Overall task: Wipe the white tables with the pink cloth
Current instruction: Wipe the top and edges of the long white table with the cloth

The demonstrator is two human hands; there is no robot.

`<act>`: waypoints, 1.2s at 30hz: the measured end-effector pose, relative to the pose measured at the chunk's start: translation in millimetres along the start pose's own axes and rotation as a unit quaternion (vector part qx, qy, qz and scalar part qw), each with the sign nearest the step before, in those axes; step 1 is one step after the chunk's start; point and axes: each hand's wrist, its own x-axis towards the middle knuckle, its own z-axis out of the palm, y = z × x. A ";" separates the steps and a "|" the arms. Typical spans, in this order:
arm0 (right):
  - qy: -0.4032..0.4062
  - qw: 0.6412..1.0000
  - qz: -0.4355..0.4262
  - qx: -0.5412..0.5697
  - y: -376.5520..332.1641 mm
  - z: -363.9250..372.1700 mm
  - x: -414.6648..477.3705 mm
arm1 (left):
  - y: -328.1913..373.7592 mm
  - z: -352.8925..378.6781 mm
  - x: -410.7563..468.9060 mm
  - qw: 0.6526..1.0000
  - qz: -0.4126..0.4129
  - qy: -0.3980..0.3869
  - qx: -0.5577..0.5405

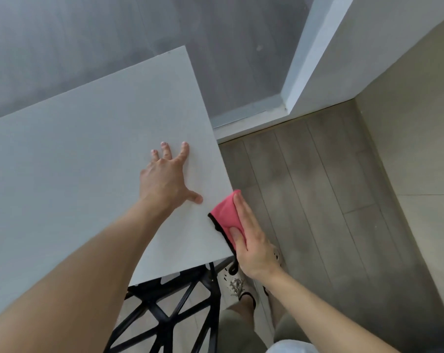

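Observation:
A white table (pixel 88 161) fills the left and middle of the view, its right edge running down toward me. My left hand (pixel 165 179) lies flat on the tabletop with fingers spread, near that edge. The pink cloth (pixel 224 216), trimmed in black, is folded over the table's right edge close to the near corner. My right hand (pixel 251 240) holds the cloth there, thumb on top of it and fingers stretched along the side of the edge. A black loop of the cloth hangs below the corner.
A black lattice chair (pixel 170 314) stands under the table's near edge. Grey wood floor (pixel 317 200) lies to the right, with a white wall corner (pixel 317 59) beyond. My feet in light shoes (pixel 241 286) stand beside the table corner.

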 end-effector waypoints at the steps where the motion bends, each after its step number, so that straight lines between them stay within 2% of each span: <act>1: -0.002 1.000 -0.004 -0.003 -5.4 -4.6 22.5 | 0.3 -0.2 0.3 1.000 0.000 0.001 0.000; 6: 0.017 1.000 -0.005 -0.009 -42.8 -16.5 206.8 | -0.2 0.1 0.9 1.000 0.000 0.006 0.005; 8: 0.020 1.000 0.003 -0.018 -47.3 -13.4 219.4 | 0.7 1.2 0.0 1.000 -0.001 0.007 0.003; 12: 0.014 0.999 -0.037 0.007 -8.3 -6.8 92.4 | 0.4 -0.5 -0.6 1.000 0.001 0.008 -0.002; 14: 0.001 1.000 -0.022 0.020 13.1 -1.6 14.2 | -0.3 -0.7 -0.3 1.000 -0.002 0.008 -0.001; 16: -0.011 1.000 -0.005 0.028 16.4 -2.7 -14.4 | 0.2 -0.4 -0.2 1.000 -0.001 0.011 -0.003; 18: -0.019 1.000 0.008 0.015 0.9 -9.6 22.4 | 0.9 -0.1 -0.8 1.000 0.001 0.011 -0.011; 22: 0.003 1.000 0.030 -0.004 -41.7 -17.2 178.1 | -4.6 2.5 -1.5 0.999 -0.002 0.012 -0.041; 24: 0.010 0.999 0.031 -0.023 -49.7 -15.1 213.1 | -7.8 11.3 -8.3 0.997 0.004 0.009 -0.075; 27: 0.018 1.000 0.001 -0.013 -31.6 -9.4 160.2 | -11.7 32.2 -36.3 0.997 0.026 0.037 -0.070; 29: 0.028 1.000 -0.003 -0.005 -8.5 -4.5 77.5 | -15.4 54.3 -66.1 0.997 0.023 0.062 -0.028; 32: 0.042 0.999 0.021 0.006 19.8 1.6 -38.6 | -20.5 74.7 -92.4 0.999 0.022 0.035 -0.034; 34: 0.030 0.998 0.062 0.012 24.4 -1.0 -62.4 | -21.0 76.2 -91.2 0.998 0.013 0.013 -0.059; 36: -0.012 0.993 0.116 0.023 29.3 -6.7 -39.9 | -17.9 74.4 -84.1 0.998 0.007 0.003 -0.065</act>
